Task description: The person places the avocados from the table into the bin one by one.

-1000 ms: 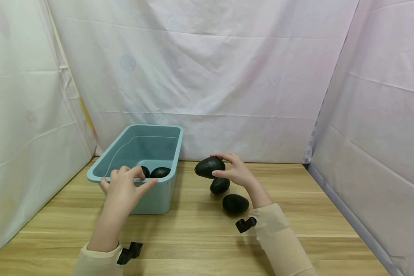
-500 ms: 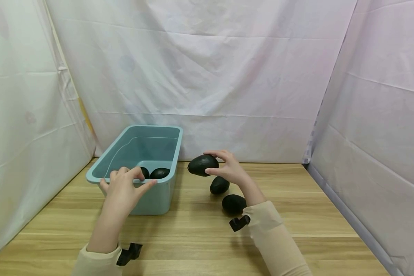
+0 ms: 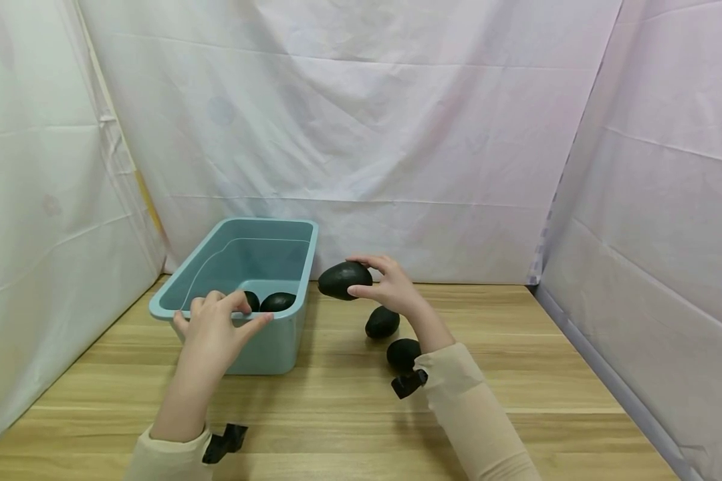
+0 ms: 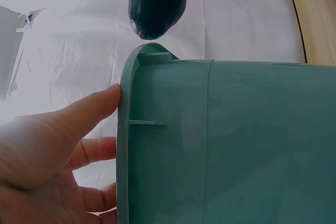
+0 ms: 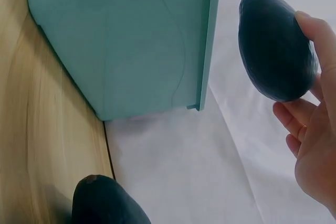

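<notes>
My right hand (image 3: 391, 287) grips a dark avocado (image 3: 344, 279) by its rounder end, thumb on the near side and fingers over the far side. It is held in the air, just right of a blue-green plastic bin (image 3: 265, 354). At the bin's near rim, my left hand (image 3: 213, 331) holds on with the thumb outside and the fingers hooked over. The left wrist view shows that thumb (image 4: 100, 103) against the rim and the held avocado (image 4: 157, 6) beyond the corner. Inside the bin lie an avocado (image 3: 278, 302) and another (image 3: 253, 300) partly hidden by my left fingers.
On the wood-grain table (image 3: 325, 427), right of the bin, rest an avocado (image 3: 382, 322) and a nearer one (image 3: 402, 354), partly covered by my right sleeve (image 3: 457, 381). White cloth (image 3: 427, 167) hangs behind and at both sides.
My right hand has carried the avocado leftward and slightly up, closer to the bin's right rim. The left hand keeps its hold on the rim.
</notes>
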Motion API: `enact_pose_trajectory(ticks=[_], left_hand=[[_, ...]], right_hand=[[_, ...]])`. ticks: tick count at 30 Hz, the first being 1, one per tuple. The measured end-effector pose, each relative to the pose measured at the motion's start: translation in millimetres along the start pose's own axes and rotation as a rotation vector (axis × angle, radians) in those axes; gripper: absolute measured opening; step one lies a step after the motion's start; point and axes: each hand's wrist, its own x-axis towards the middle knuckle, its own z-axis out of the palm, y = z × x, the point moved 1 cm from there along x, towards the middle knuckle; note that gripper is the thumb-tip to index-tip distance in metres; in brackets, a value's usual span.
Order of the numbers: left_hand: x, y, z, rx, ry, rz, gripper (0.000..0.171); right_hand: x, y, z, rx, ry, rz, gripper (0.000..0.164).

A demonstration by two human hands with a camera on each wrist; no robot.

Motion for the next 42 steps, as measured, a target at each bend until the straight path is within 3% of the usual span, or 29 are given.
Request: enact_pose_trajectory(ticks=[16,42], left_hand=[[-0.2,0.4,-0.3,-0.007,0.005,0.005,0.031],[0.8,-0.5,-1.8,-0.004,-0.007,-0.004,0.032]], right_hand=[[18.7,-10.6,13.6,-0.002,0.028,-0.035,0.05],[37.8,-26.5,38.5,0.02,0.025,-0.017,0.052]])
